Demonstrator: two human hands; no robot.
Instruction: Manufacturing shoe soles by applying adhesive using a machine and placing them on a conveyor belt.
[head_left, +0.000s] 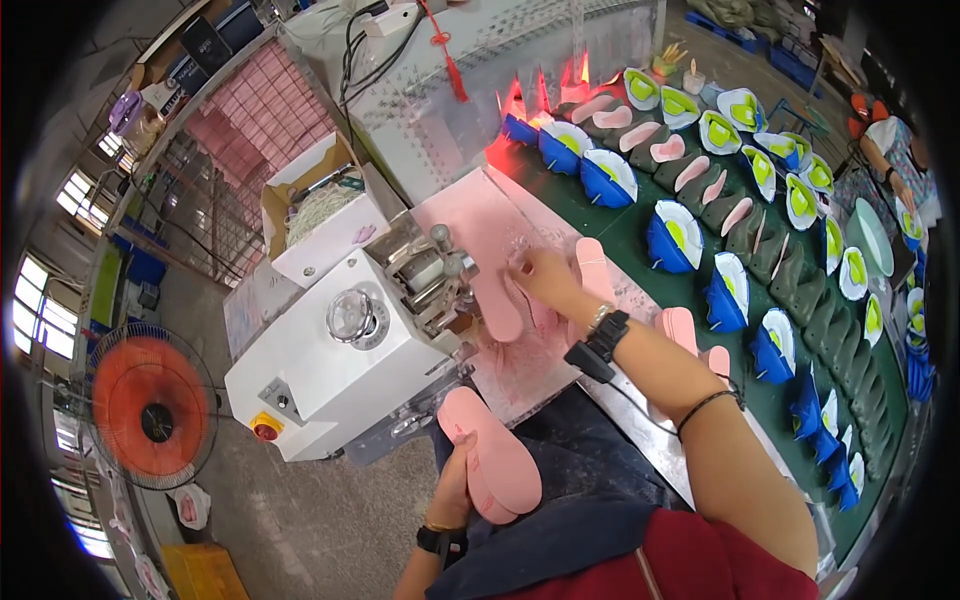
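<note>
1. Far left: bright windows (42, 315) run along the wall, with an orange fan (160, 390) standing on the grey floor (285, 520).
2. Behind, left: a wire rack (235, 125) full of pink sheets; right of it, a carton (315, 250) of pale strands.
3. Left of centre: a white machine (300, 370) with a round knob and a red-and-yellow switch.
4. Centre: a dusty tabletop (452, 208), coated pink, beside the machine's metal head.
5. Lower centre: the left grip (457, 480) is clasping a stack of pink insoles (507, 462), thumb on top, below the machine's front.
6. Above that, a single insole (500, 312) lies beside the metal head; the right grip (550, 281) is just right of it, fingers curled and blurred. I cannot tell whether they grasp anything.
7. Right: a green tabletop (628, 228) carries blue-and-white uppers (672, 238), dark lasts (795, 275) and more insoles, with a red glow at its far end.
8. Far right: a co-worker (905, 150) beyond the green tabletop.
</note>
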